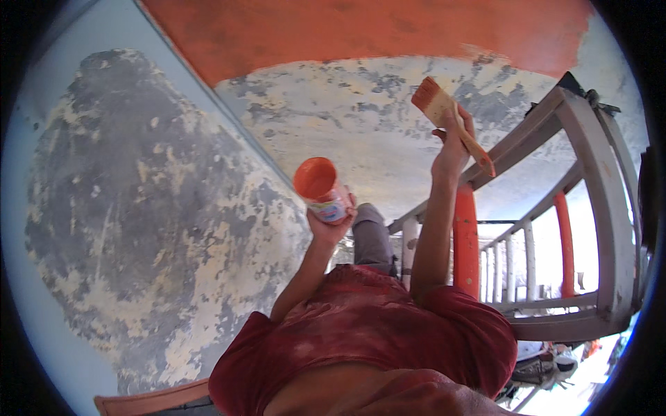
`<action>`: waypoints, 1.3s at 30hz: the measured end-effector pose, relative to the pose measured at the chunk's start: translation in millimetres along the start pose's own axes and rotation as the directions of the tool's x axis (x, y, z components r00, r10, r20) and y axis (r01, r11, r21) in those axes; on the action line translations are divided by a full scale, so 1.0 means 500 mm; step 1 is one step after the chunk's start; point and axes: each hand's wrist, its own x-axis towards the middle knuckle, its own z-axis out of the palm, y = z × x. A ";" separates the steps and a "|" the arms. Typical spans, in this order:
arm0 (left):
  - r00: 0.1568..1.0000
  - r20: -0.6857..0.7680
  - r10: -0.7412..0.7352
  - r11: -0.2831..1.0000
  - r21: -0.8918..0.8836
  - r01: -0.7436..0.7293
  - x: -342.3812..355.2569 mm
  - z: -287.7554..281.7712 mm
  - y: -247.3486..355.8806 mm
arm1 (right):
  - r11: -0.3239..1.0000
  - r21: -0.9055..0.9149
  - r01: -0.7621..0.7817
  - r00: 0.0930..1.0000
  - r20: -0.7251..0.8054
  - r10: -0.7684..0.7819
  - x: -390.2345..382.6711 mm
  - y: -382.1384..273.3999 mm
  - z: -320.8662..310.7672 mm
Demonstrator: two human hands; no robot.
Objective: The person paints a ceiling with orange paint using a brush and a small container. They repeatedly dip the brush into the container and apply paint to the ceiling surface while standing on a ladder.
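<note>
Red shirt [368,326]; cup [325,200] in left hand [326,230], brush [437,105] in right hand [454,144]

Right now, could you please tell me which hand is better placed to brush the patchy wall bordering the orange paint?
Probably the right hand: it holds the brush, raised before the patchy wall, while the left hand holds the open paint container.

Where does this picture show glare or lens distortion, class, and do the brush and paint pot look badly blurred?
Head view: glare washes the background behind the railing to near white at lower right; head view: the railing bows near the right side, and black corners frame the rounded image; head view: the brush and paint pot look fairly clear, not badly blurred.
</note>
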 end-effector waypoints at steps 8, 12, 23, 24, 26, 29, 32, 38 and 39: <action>1.000 0.023 0.000 1.000 -0.020 0.001 0.005 -0.043 0.051 | 0.993 -0.119 0.020 0.999 0.044 -0.015 0.003 0.010 0.004; 0.997 0.075 -0.033 0.999 -0.004 0.033 0.013 -0.053 0.053 | 0.972 -0.226 0.058 0.997 0.070 -0.043 0.020 0.017 -0.019; 0.982 0.092 -0.166 0.986 0.043 0.163 0.005 -0.071 0.084 | 0.907 -0.369 0.203 0.979 0.067 -0.191 0.032 0.006 -0.025; 0.981 0.038 -0.188 0.981 0.048 0.186 0.002 -0.072 0.086 | 0.907 -0.359 0.220 0.975 0.084 -0.204 0.020 0.016 -0.027; 0.978 -0.028 -0.206 0.978 0.034 0.207 0.007 -0.096 0.087 | 0.900 -0.371 0.228 0.973 0.104 -0.204 0.005 0.038 -0.009; 0.965 -0.074 -0.250 0.968 -0.037 0.248 0.012 -0.136 0.070 | 0.878 -0.423 0.222 0.971 0.180 -0.158 -0.001 0.053 -0.016; 0.952 -0.113 -0.286 0.958 -0.043 0.282 0.036 -0.160 0.054 | 0.877 -0.446 0.180 0.977 0.184 -0.107 -0.002 0.072 -0.025; 0.935 -0.131 -0.328 0.944 -0.011 0.330 0.059 -0.161 0.060 | 0.839 -0.514 0.179 0.975 0.204 -0.083 -0.009 0.123 -0.055; 0.936 -0.128 -0.329 0.944 -0.009 0.330 0.062 -0.159 0.068 | 0.825 -0.537 0.175 0.976 0.208 -0.072 -0.011 0.121 -0.054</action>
